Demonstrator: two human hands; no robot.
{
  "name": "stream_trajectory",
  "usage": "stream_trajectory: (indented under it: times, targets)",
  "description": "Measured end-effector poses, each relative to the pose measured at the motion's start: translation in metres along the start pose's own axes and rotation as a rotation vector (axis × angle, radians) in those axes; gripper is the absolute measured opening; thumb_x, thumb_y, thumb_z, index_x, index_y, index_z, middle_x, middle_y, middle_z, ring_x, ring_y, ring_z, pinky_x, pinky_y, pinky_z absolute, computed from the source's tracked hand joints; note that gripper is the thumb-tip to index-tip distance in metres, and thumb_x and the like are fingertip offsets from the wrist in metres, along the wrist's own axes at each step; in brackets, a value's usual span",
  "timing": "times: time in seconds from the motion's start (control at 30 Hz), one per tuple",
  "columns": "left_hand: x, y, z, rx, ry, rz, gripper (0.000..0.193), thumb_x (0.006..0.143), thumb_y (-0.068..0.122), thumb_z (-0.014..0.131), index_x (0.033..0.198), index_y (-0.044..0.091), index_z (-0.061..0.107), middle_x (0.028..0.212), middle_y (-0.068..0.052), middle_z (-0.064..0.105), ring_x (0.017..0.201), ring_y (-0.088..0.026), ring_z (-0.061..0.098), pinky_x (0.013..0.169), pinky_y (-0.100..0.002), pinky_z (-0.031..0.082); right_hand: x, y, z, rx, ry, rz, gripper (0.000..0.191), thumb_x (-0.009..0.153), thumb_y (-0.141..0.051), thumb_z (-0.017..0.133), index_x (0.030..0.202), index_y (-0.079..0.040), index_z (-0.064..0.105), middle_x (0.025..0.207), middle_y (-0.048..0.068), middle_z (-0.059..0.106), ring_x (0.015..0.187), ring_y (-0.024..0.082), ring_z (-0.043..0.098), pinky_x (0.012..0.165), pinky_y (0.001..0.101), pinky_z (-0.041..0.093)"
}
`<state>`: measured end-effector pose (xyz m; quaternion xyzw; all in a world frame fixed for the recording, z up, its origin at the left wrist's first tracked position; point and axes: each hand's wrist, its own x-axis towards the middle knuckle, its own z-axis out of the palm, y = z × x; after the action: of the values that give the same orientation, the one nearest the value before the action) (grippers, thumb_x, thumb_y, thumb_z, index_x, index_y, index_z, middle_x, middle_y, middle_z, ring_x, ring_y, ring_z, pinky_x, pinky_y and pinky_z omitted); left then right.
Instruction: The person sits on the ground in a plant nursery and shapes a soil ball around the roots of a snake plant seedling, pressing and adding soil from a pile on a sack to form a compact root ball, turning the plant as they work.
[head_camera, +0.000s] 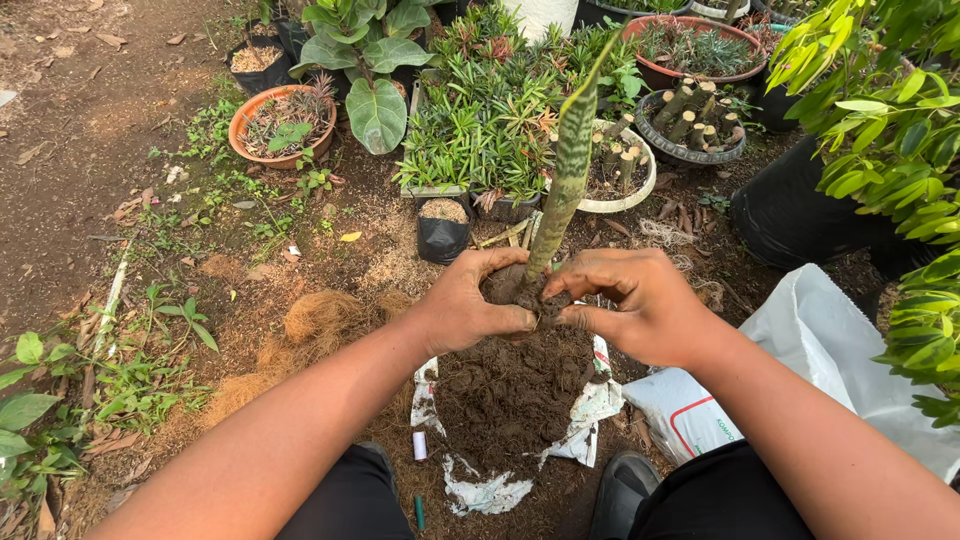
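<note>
A tall, mottled green snake plant leaf (568, 170) stands upright in a small dark pot hidden between my hands. My left hand (462, 300) cups the pot's left side, thumb pressed against the leaf's base. My right hand (640, 303) wraps the right side, fingers curled over the soil around the stem. Just below them lies a torn white sack (590, 405) holding a heap of dark soil (505, 395).
A white plastic bag (830, 350) lies at right beside my knee. Potted plants crowd the back: a terracotta pot (282, 122), a small black grow bag (443, 235), a tray of green seedlings (480, 130), pots of cut stems (690, 120). Coconut fibre (318, 315) lies left.
</note>
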<state>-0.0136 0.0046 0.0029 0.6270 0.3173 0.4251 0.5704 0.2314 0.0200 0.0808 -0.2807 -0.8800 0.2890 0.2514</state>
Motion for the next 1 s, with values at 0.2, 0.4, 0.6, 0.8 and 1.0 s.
stream_trajectory:
  times: [0.2,0.4,0.6,0.8,1.0]
  targets:
    - [0.001,0.002,0.001,-0.022,0.006,0.065,0.05,0.081,0.016,0.082,0.126,-0.001,0.068,0.115,-0.004,0.073,0.103,-0.01,0.067,0.097,-0.029,0.056,-0.004,0.016,0.013,0.49,-0.006,0.23,0.024,0.087,0.0,0.074,0.112,0.001,0.071,0.101,0.003,0.073,0.092,0.007,0.068,0.082,0.0245,0.057]
    - [-0.001,0.004,0.001,-0.113,-0.013,0.005,0.05,0.085,0.018,0.08,0.13,0.001,0.065,0.114,-0.006,0.073,0.103,-0.012,0.068,0.098,-0.032,0.057,0.001,0.028,0.02,0.58,0.014,0.26,0.026,0.09,0.004,0.069,0.116,0.002,0.068,0.101,0.006,0.073,0.091,0.008,0.067,0.08,0.0238,0.055]
    - [0.002,0.005,0.001,-0.274,0.065,-0.266,0.046,0.088,0.022,0.072,0.13,0.005,0.061,0.11,-0.007,0.071,0.095,-0.018,0.072,0.078,-0.043,0.062,0.003,0.018,0.02,0.535,0.0,0.174,0.024,0.091,0.003,0.072,0.114,-0.001,0.069,0.107,0.005,0.066,0.091,0.007,0.06,0.077,0.0238,0.052]
    - [0.005,-0.012,-0.001,-0.164,0.059,-0.123,0.04,0.092,0.019,0.07,0.128,0.002,0.067,0.112,-0.009,0.072,0.099,-0.015,0.072,0.089,-0.031,0.062,0.005,0.001,0.016,0.08,0.05,-0.086,0.026,0.081,-0.008,0.084,0.104,-0.007,0.071,0.099,0.002,0.068,0.085,0.009,0.068,0.073,0.0258,0.057]
    - [0.007,-0.019,0.004,-0.295,0.066,-0.045,0.034,0.094,0.015,0.065,0.126,0.003,0.067,0.106,-0.009,0.069,0.097,-0.016,0.069,0.093,-0.032,0.06,0.002,0.0,0.022,0.115,0.096,-0.015,0.021,0.084,-0.009,0.082,0.1,-0.005,0.071,0.094,0.001,0.069,0.082,0.008,0.066,0.07,0.0248,0.055]
